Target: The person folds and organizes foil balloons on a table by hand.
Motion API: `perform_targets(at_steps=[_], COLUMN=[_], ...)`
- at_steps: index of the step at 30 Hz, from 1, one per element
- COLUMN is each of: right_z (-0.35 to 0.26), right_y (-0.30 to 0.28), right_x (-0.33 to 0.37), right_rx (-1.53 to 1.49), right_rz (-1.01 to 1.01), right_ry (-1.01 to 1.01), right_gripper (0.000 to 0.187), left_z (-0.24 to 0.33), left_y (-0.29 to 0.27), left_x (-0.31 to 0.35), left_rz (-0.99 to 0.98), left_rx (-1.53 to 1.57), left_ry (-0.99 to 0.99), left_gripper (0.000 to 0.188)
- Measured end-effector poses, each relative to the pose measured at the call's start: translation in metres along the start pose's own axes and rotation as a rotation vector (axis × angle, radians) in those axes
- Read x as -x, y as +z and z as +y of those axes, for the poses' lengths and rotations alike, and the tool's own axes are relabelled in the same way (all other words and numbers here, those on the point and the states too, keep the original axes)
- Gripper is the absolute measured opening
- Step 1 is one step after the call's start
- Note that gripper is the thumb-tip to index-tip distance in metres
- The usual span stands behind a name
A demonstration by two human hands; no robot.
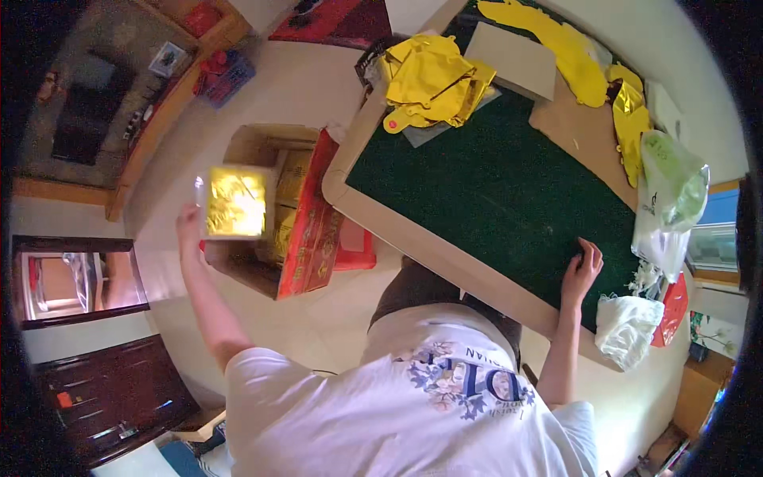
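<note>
My left hand (pixel 189 229), closed at the left, grips the edge of a flat square packet (pixel 236 202). The packet has a shiny gold face and a clear margin. It is over the opening of a red and brown cardboard box (pixel 311 250), where more gold packets (pixel 292 176) lie partly hidden. On the dark green tabletop (pixel 469 183) rests my right hand (pixel 584 270), holding nothing, its fingers loosely bent and apart. A pile of flat gold foil pieces (pixel 433 79) lies at the table's far left corner.
Along the table's far side are a cardboard piece (pixel 513 60) and yellow foil shapes (pixel 568 56). A clear plastic bag (pixel 671 191) and a white bundle (pixel 629 330) sit at its right. A red stool (pixel 355 248) stands beside the box. A wooden cabinet (pixel 119 191) is at the far left.
</note>
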State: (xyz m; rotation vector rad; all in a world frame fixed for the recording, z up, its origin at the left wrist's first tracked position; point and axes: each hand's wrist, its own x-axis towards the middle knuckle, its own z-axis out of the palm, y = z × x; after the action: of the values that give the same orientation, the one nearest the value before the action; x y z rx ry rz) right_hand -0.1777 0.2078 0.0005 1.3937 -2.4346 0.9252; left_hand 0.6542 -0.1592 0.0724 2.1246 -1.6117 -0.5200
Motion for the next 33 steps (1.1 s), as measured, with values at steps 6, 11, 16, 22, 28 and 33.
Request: perform_targets(at_steps=[6,11,16,22,28,33], right_z=[0.011,-0.003,-0.010,-0.013,-0.014,-0.015], right_y=[-0.017,-0.009,-0.011,-0.014,-0.014,-0.014], right_x=[0.009,0.002,0.000,-0.004,-0.004,-0.002], right_rx=[0.098,0.071,0.050,0.026,-0.001,-0.026], right_rz=[0.021,0.023,0.068,0.097,0.104,0.125], right_ry=[0.032,0.038,0.071,0.088,0.101,0.117], right_gripper=[0.036,0.037,0.038,0.029,0.028,0.026], left_z=[0.095,0.137,0.283,0.418,0.493,0.481], left_y=[0.131,0.166,0.218,0.302,0.342,0.339], left_x=[0.067,0.073,0.139,0.228,0.190,0.144], left_rz=[-0.089,-0.125,-0.064,-0.175,-0.069,0.462], left_rx=[-0.473,-0.346,-0.027,0.335,0.145,-0.310], left_ry=[0.349,0.351,0.734,1.158,1.156,0.947], left_gripper=[0.041,0.036,0.024,0.011,0.018,0.024])
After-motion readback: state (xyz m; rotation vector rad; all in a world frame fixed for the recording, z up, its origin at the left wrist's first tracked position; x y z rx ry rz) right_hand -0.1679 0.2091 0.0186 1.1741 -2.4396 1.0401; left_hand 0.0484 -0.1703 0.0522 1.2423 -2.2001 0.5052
